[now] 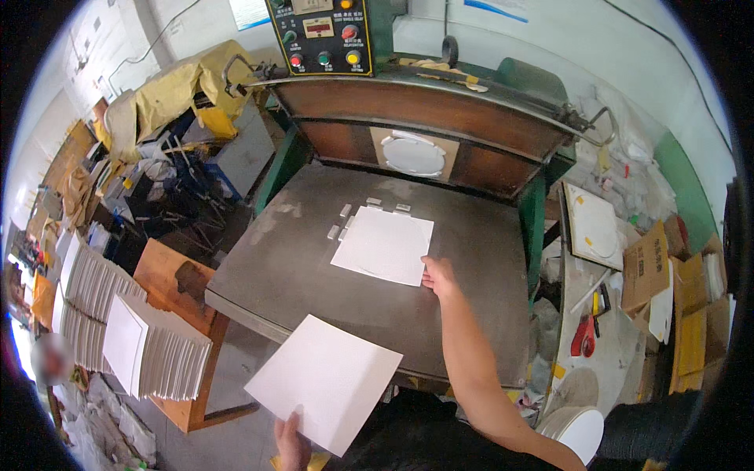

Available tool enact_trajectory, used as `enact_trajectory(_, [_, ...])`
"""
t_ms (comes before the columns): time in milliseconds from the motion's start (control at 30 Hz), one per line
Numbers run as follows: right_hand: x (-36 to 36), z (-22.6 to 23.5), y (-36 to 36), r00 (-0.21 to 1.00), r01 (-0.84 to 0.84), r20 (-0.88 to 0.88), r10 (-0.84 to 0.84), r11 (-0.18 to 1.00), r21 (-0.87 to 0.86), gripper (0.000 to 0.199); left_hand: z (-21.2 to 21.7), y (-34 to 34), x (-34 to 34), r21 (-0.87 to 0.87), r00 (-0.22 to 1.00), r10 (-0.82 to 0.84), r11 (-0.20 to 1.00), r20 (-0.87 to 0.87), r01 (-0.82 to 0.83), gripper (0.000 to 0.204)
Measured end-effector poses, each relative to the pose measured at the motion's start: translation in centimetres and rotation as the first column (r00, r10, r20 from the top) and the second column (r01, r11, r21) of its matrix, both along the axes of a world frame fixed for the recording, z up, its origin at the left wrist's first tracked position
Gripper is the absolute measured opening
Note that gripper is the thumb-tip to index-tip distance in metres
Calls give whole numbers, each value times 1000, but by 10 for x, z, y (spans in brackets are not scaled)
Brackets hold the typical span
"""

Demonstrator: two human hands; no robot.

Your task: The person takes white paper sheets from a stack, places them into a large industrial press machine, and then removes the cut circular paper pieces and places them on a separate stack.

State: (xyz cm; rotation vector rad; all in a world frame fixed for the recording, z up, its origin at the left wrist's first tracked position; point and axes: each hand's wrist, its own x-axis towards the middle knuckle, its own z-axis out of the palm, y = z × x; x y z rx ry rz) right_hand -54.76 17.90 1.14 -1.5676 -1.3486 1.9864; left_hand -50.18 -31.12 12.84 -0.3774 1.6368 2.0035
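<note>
My left hand (292,441), low in the view, grips a square white cardboard sheet (326,381) by its near edge, thumb on top. That sheet is held tilted in front of the machine's near edge. A second white sheet (385,242) lies on the dark flat bed (267,251) of a press, with a faint curved line along its right and lower side. Several small pale blocks (345,210) stand along its left and far edges. My right hand (438,275) reaches across the bed and is closed on this sheet's near right corner.
Behind the bed rises the raised press plate (338,141) with a white round form (414,155). Above it is a control box (320,39). Stacked white sheets (177,353) stand on a wooden table (161,271) at left. Right: red-handled scissors (583,337), cartons (648,267), white discs (577,433).
</note>
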Motion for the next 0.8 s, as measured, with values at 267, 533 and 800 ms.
enact_trajectory(267, [-23,-47,42,937,27,-299,-179,893,-449,29,-24,46,-18,18,980,-124,992,154,122,48])
enact_trajectory(533, [81,64,37,825,79,-558,-91,996,-46,36,-91,207,-88,355,886,-440,859,145,368,42])
enact_trajectory(800, [302,84,-29,916,344,-280,-286,920,187,45,-159,351,-162,232,924,-316,936,217,265,34])
